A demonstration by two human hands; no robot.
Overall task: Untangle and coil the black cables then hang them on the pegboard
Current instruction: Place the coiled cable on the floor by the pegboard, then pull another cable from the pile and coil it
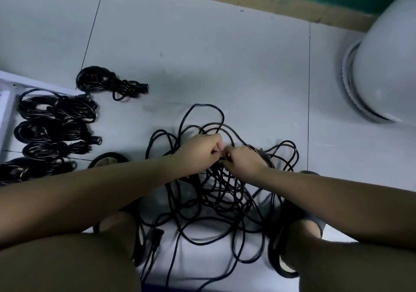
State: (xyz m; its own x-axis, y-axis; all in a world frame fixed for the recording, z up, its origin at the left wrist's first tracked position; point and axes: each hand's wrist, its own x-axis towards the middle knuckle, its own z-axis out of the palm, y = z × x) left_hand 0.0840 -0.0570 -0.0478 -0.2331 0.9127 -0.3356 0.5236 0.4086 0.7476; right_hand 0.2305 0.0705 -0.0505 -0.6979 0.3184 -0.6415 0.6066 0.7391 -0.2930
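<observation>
Head cam, looking straight down. Got the tangled cables (216,190) sprawled on the floor (202,55), hemmed in between the left foot (117,224) and right foot (301,231), presumably to stop the pile sliding around during pulling. Plug end (157,235) poking out near the left foot. Left hand (198,152) and right hand (243,160) meeting at the far side of the mess, both curled and pinching strands at a single knot by the look of it, nearly touching each other. Probably working that close to feed one end back through without cinching everything else tighter. Bit blurry at the fingertips, so can't pick out the exact strand. Off to the left, well apart from the tangle: several coiled bundles (56,109) lined up in a column, plus one more bundle (108,84) further out, most likely the finished ones parked out of the way. Some of them lying partly over a white frame (6,102) at the edge; can't tell whether pegboard or not. Also a black ring (108,159) just beside the left forearm, maybe a tape roll. Big white rounded thing (382,66) up on the right, well clear. Main hassle: loads of crossing loops right under the wrists, and nothing visibly hung yet.
</observation>
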